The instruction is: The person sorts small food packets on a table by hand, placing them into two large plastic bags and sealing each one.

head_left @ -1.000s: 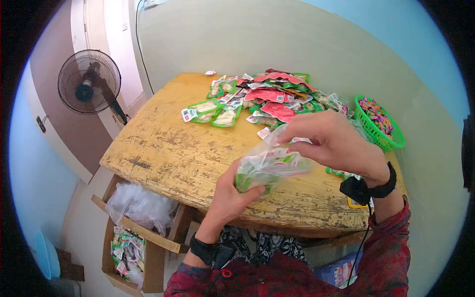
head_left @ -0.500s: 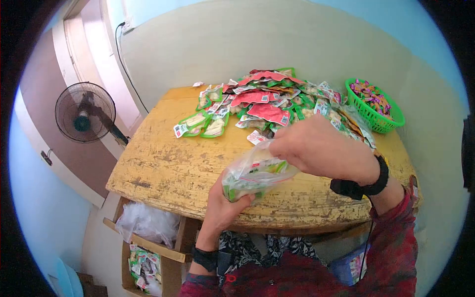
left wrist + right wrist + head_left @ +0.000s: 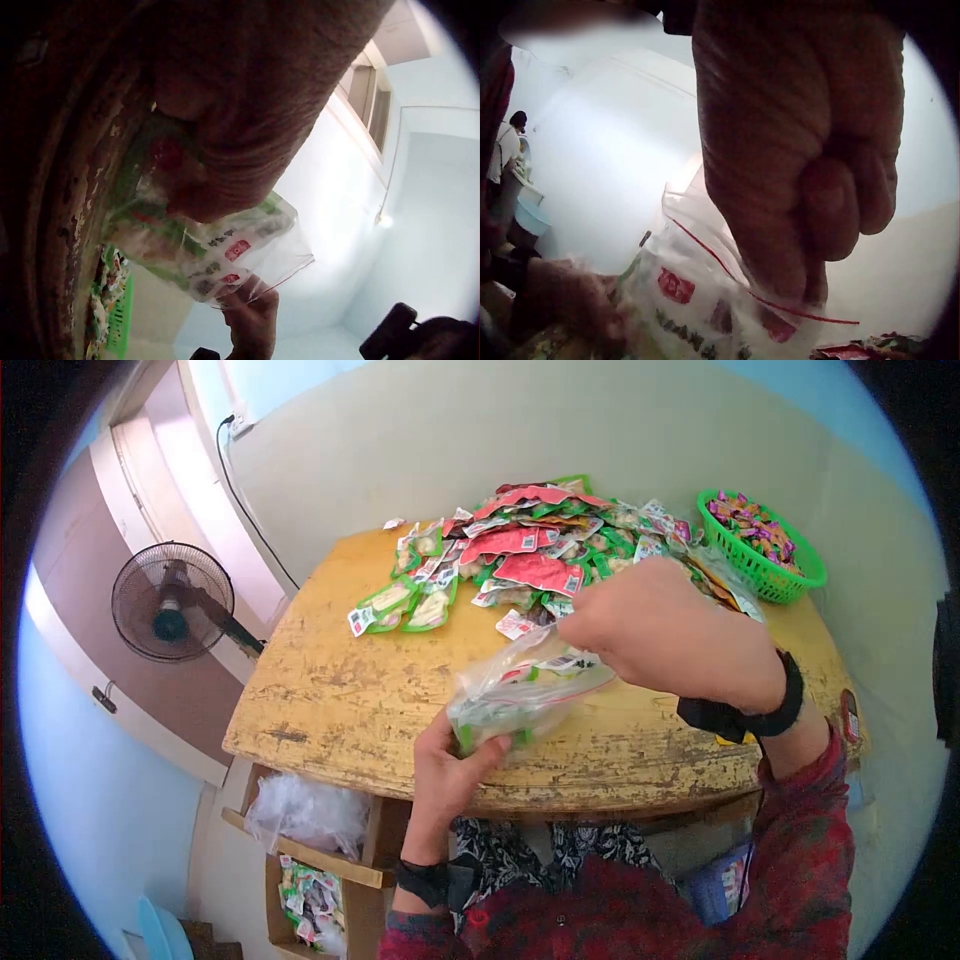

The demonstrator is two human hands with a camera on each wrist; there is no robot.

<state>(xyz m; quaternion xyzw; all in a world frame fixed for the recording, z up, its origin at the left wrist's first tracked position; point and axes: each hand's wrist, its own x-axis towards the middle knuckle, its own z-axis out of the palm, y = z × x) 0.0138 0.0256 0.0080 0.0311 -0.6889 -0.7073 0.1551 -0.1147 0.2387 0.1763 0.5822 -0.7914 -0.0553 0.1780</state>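
Clear zip-top plastic bag of green snack packets (image 3: 525, 695) lies lengthwise between hands: left hand (image 3: 450, 765) grips the lower-left bottom, right hand (image 3: 665, 630) pinches the upper-right red-striped mouth.

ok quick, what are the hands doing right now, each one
Left hand: grips the lower end of the clear zip bag of snack packets.
Right hand: pinches the bag's top edge at the red zip line.

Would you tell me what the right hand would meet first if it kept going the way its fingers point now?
Nothing lies between: the right hand already pinches the clear zip bag at its top edge. Farther along that line, probably, is the left hand gripping the bag's lower end.
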